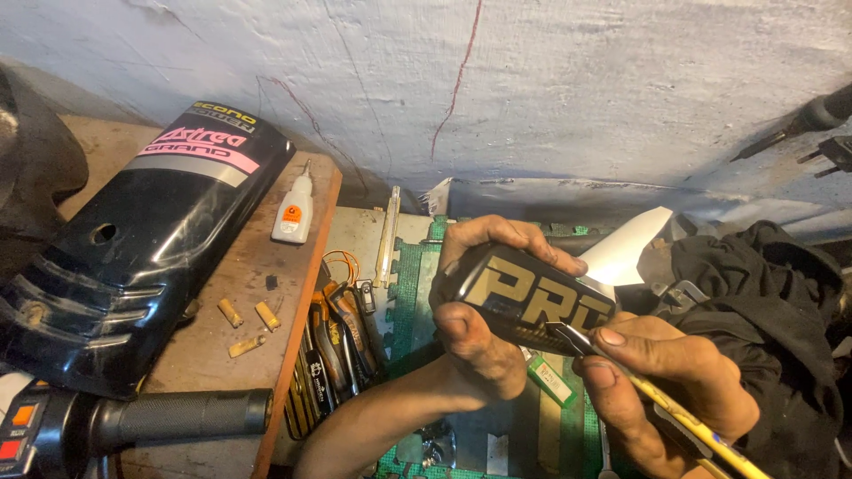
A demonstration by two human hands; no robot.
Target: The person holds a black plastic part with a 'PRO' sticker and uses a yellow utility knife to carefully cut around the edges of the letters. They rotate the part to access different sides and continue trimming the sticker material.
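Over green mat [406, 306], panel [524, 297] in left hand [479, 328]

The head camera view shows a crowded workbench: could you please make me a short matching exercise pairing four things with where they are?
Things:
1. black panel with gold lettering
2. yellow-handled blade tool
3. small white glue bottle
4. large black glossy cover

Places:
A. lying on the wooden board, at its left
B. in the right hand
C. in the left hand
D. lying near the board's far right edge

Pairs: 1-C, 2-B, 3-D, 4-A
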